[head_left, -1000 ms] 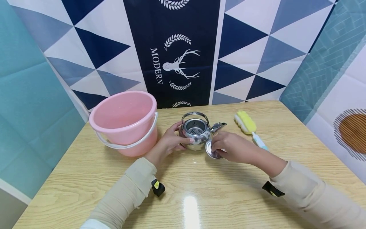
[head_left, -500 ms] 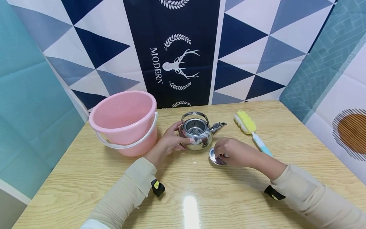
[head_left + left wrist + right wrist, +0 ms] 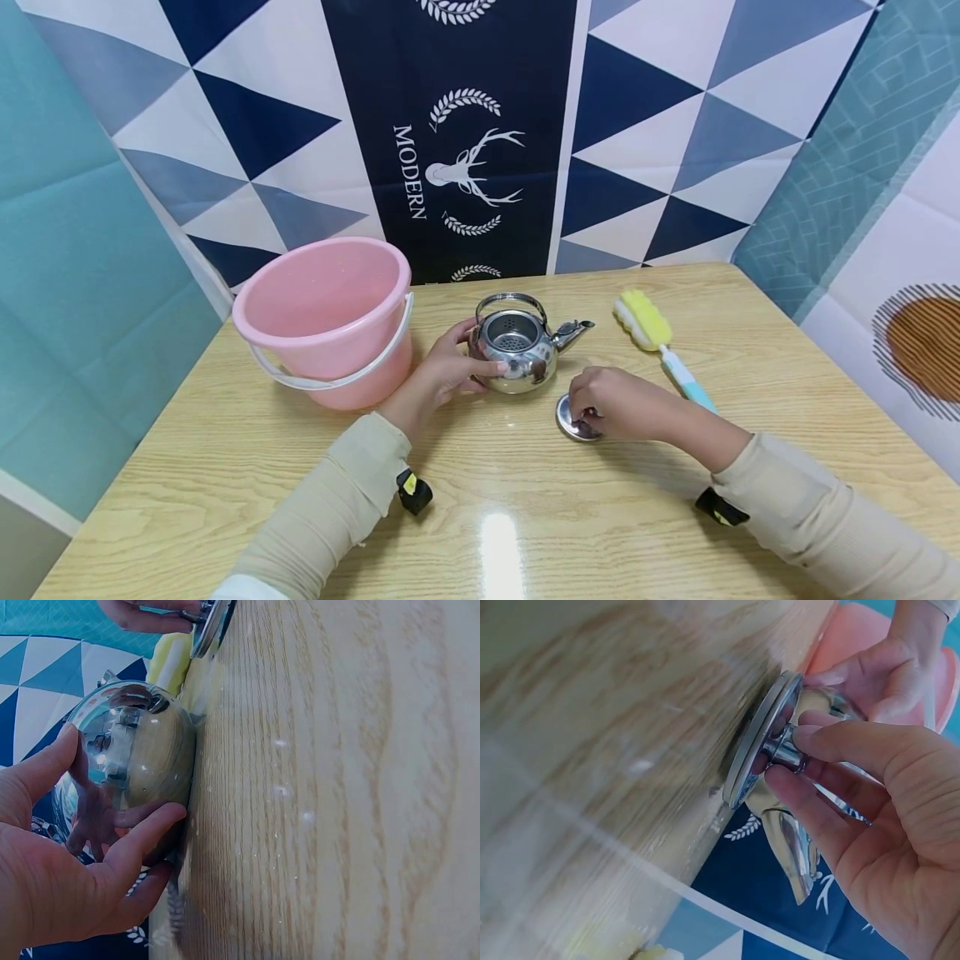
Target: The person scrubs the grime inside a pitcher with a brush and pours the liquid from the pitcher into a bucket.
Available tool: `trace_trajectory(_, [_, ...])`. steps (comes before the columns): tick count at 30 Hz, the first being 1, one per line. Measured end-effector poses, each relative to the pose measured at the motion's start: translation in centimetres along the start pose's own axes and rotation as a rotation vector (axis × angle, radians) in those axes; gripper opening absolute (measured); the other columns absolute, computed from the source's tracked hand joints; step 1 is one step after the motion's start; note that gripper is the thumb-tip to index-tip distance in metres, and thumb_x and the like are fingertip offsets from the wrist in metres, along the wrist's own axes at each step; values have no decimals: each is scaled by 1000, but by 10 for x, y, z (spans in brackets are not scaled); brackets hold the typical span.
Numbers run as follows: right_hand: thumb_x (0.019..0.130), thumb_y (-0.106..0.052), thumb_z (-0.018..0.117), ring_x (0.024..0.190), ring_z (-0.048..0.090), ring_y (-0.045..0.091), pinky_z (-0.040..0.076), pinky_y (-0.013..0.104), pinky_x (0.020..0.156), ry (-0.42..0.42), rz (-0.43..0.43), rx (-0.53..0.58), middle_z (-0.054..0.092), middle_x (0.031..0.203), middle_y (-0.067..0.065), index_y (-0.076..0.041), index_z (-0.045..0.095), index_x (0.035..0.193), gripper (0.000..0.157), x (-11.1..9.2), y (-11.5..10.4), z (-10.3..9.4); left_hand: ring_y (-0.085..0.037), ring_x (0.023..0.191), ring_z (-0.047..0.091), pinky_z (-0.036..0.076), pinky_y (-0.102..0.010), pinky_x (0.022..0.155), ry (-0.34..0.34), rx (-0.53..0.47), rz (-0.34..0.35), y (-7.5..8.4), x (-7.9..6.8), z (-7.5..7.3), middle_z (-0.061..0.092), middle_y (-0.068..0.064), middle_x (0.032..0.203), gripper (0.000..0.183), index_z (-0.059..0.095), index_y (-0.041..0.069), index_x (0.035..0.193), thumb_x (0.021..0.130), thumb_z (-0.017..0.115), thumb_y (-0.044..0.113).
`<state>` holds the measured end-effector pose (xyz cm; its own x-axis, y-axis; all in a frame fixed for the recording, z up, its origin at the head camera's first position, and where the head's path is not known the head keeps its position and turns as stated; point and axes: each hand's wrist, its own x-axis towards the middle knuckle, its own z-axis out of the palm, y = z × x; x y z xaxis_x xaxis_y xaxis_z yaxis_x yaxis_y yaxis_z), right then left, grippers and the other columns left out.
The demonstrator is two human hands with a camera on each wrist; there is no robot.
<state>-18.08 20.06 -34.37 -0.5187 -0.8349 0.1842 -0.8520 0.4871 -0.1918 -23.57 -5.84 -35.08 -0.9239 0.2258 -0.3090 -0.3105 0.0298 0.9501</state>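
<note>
A shiny steel teapot [image 3: 528, 367] stands on the table without its lid, its perforated strainer [image 3: 513, 342] visible inside. Its arched handle is upright and the spout points right. My left hand [image 3: 448, 371] holds the pot's left side, thumb in front; the left wrist view shows the fingers [image 3: 142, 844] spread round its body. To the right of the pot, my right hand [image 3: 622, 404] pinches the round metal lid [image 3: 567, 422] by its knob [image 3: 786, 752]. The lid is at the tabletop, flat side down; whether it touches the wood I cannot tell.
A pink bucket [image 3: 360, 383] with a white handle stands to the left of the teapot. At the back right lies a yellow and white sponge brush [image 3: 649, 323] with a white and turquoise handle. A patterned cloth hangs behind the wooden table [image 3: 480, 483].
My right hand has carried the lid away from the teapot, down and slightly right toward the table. The left hand and the teapot have stayed in place.
</note>
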Motion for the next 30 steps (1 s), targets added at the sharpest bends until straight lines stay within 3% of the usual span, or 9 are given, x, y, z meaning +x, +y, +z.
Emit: trace_trajectory(30, [72,9,73,76,56,7,53,23,66,-21,30,2,60,81,-9,-17,70,72,26,-5,3,4,-33,101,60,59,-49,76,1,-8,-1,-1,1,-1,29,-11,151,92,42,26,147,73,80,-12])
